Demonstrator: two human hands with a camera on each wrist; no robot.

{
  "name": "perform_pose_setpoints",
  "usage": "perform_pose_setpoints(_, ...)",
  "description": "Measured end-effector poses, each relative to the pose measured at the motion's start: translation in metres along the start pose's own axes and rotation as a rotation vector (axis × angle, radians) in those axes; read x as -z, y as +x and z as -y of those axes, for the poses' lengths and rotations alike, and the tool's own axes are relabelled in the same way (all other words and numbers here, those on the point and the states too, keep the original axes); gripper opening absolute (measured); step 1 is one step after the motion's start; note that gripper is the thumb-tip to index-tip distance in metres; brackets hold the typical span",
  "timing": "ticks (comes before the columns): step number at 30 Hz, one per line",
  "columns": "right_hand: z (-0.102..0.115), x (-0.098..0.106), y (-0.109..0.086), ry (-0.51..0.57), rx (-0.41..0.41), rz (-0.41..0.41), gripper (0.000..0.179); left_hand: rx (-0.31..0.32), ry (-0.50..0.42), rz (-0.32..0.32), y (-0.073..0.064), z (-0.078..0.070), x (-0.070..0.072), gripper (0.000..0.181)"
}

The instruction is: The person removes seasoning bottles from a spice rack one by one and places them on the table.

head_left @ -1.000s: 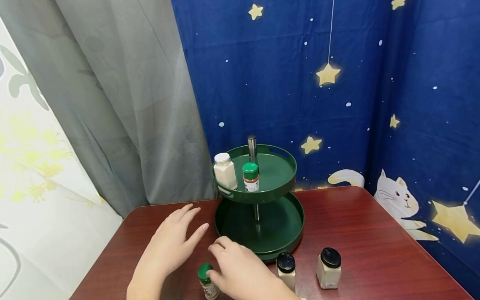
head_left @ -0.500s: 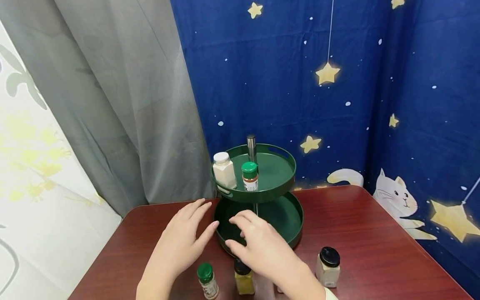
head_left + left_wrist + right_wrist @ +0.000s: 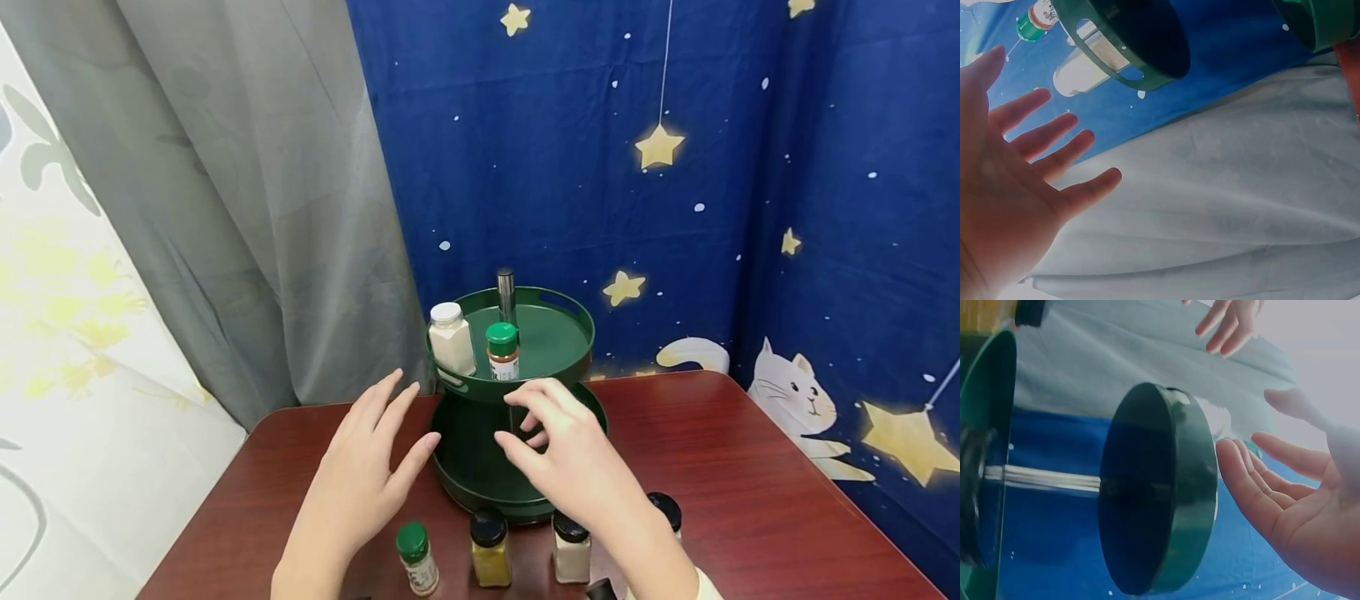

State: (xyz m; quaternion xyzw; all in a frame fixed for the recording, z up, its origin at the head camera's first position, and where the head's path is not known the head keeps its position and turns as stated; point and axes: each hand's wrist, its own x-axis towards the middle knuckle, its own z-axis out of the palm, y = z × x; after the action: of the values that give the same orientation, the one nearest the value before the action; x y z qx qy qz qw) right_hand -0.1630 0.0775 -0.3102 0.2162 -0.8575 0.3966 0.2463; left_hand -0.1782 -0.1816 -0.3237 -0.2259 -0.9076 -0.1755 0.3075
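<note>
My left hand (image 3: 367,471) hovers over the table with its fingers spread, left of a green two-tier round tray stand (image 3: 480,492). In the left wrist view its palm (image 3: 1010,194) shows bare. My right hand (image 3: 573,454) is raised in front of the stand, fingers loosely bent and holding nothing; in the right wrist view its fingertips are close to the upper tray (image 3: 1194,487). On that tray stand a white-lidded jar of pale powder (image 3: 452,346) and a green-capped spice bottle (image 3: 502,354). The right hand partly covers the lower tray.
In front of the stand are a green-capped spice bottle (image 3: 417,562), a black-lidded jar of yellow spice (image 3: 491,554) and a black-lidded jar of pale powder (image 3: 572,554). Another black-lidded jar (image 3: 667,507) is mostly behind the right forearm. A black cap (image 3: 600,589) shows at the bottom edge.
My right hand has moved up and right, away from the green-capped bottle on the table, uncovering the yellow spice jar. My left hand has shifted slightly right and up.
</note>
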Motion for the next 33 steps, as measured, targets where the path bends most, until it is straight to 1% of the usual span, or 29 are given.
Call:
perform_pose_setpoints(6, -0.002, 0.008, 0.000, 0.001, 0.015, -0.064, 0.034, 0.009, 0.007, -0.007, -0.001, 0.001, 0.005, 0.063)
perform_pose_setpoints(13, 0.000, 0.006, -0.001, 0.028, 0.007, -0.041, 0.035, 0.022, 0.015, 0.003, -0.004, 0.003, 0.006, 0.061)
perform_pose_setpoints(20, 0.003, 0.007, -0.001, 0.031, 0.032, -0.058, 0.035, 0.047, 0.008, 0.012, -0.005, 0.003, 0.009, 0.061)
perform_pose_setpoints(25, 0.002, 0.008, -0.001, 0.011, 0.047, -0.069, 0.036, 0.038, -0.005, 0.021, -0.003, 0.002, 0.009, 0.062)
perform_pose_setpoints(30, -0.003, 0.012, 0.006, -0.016, 0.082, -0.082, 0.035, 0.061, -0.005, 0.043, -0.003, 0.005, 0.008, 0.061)
perform_pose_setpoints(33, -0.005, 0.018, 0.015, -0.045, 0.105, -0.093, 0.035, 0.073, 0.003, 0.054, -0.003, 0.007, 0.008, 0.061)
